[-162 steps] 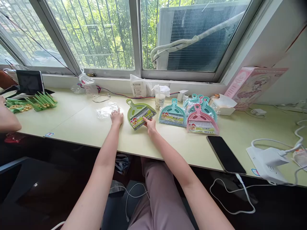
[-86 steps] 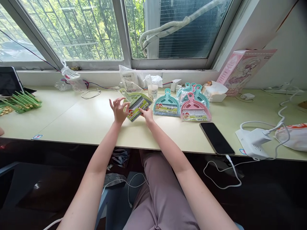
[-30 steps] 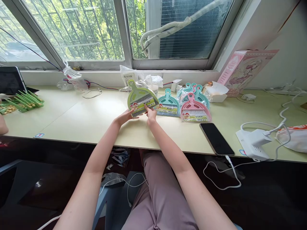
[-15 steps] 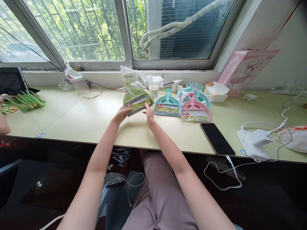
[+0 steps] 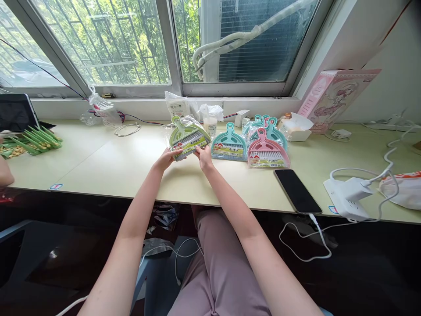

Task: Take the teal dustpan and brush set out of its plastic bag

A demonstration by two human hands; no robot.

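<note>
A green dustpan and brush set (image 5: 188,139) in clear plastic wrap is tilted up above the table, its handle pointing away from me. My left hand (image 5: 167,159) grips its lower left corner, with the thumb on the front label. At the lower right edge, my right hand (image 5: 204,157) is closed on the same set; some of its fingers are hidden behind it. Just to the right stands a wrapped teal dustpan set (image 5: 229,142). Beyond that is a pink dustpan set (image 5: 268,151), in front of several more teal ones (image 5: 276,131).
A black phone (image 5: 297,191) on a charging cable lies near the front edge, left of a white power strip (image 5: 345,199). Tissues (image 5: 296,127), a pink box (image 5: 338,101) and a plastic cup (image 5: 210,125) line the back. Green stalks (image 5: 41,139) lie far left, beside another person's arm (image 5: 5,171).
The green set has tipped slightly, its handle end dropping lower. My right hand has moved a little left and closed its fingers on the lower right edge.
</note>
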